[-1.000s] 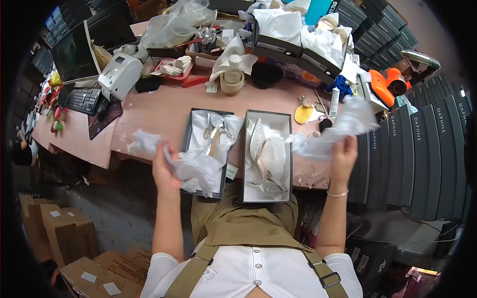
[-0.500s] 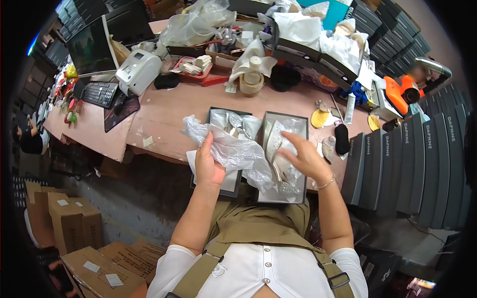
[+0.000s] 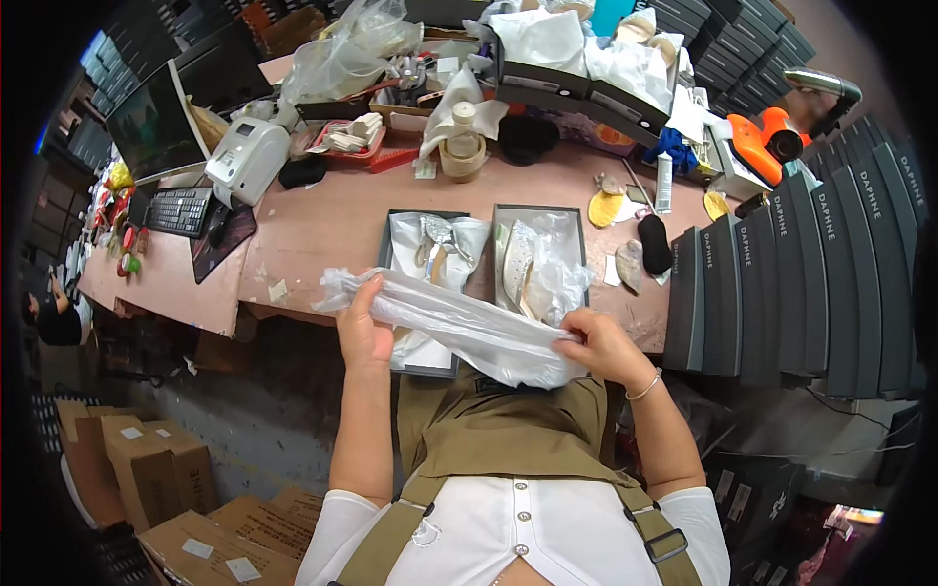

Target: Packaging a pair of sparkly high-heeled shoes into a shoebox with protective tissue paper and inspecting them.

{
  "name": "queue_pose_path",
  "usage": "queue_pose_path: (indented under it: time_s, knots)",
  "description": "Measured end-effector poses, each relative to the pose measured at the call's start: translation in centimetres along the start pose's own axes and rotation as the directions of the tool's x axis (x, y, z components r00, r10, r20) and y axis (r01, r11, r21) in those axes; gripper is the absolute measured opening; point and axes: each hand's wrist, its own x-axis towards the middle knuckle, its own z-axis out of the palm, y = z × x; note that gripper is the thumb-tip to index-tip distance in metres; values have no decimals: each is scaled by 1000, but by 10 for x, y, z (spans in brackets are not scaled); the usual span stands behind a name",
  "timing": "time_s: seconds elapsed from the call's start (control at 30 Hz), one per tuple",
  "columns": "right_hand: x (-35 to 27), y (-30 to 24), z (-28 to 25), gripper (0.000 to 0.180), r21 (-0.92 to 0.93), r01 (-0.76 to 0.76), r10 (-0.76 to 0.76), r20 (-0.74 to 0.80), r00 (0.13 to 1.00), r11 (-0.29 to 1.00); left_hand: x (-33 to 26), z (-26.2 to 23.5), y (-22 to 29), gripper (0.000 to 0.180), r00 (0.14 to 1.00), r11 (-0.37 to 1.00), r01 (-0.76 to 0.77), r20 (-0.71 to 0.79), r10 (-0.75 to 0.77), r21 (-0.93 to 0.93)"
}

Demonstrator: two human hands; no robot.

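Note:
A sheet of thin, translucent white plastic wrap (image 3: 469,327) is stretched between my two hands, over the near edge of the table. My left hand (image 3: 365,327) pinches its left end between thumb and fingers. At the other end, my right hand (image 3: 601,349) grips the wrap with closed fingertips. Behind it sit two dark shoe boxes. The left box (image 3: 386,244) holds a silver, sparkly shoe (image 3: 445,239) on white paper. In the right box (image 3: 582,232) lies a pale, studded shoe (image 3: 516,259) beside crumpled wrap. The wrap hides the boxes' near parts.
Grey shoe boxes (image 3: 796,283) stand in a row at the right. A printer (image 3: 246,161), keyboard (image 3: 179,210) and monitor (image 3: 156,122) occupy the left. At the back are open boxes of wrapped shoes (image 3: 547,93) and a tape roll (image 3: 462,161). Cartons (image 3: 220,537) lie on the floor.
My right hand has moved from over the right box down to the wrap and taken hold of its end. The crumpled wrap is now pulled out lengthwise and lower, nearer my body.

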Motion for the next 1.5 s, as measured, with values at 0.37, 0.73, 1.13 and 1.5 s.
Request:
queue_pose_path:
  time_s: [0.37, 0.73, 1.13, 1.5]
  knots:
    - [-39, 42, -29, 21, 18, -157, 156, 51, 986, 987, 12, -59, -3, 22, 997, 966, 62, 28, -71, 253]
    - [-61, 63, -36, 24, 347, -395, 461, -130, 878, 851, 19, -62, 2, 19, 957, 912, 175, 153, -246, 370]
    - [-67, 85, -32, 40, 140, -440, 461, -205, 863, 887, -20, -36, 16, 53, 684, 236, -698, 727, -61, 676]
    - [-70, 48, -51, 79, 285, -347, 353, 32, 935, 893, 27, -35, 21, 22, 733, 208, -535, 572, -369, 819]
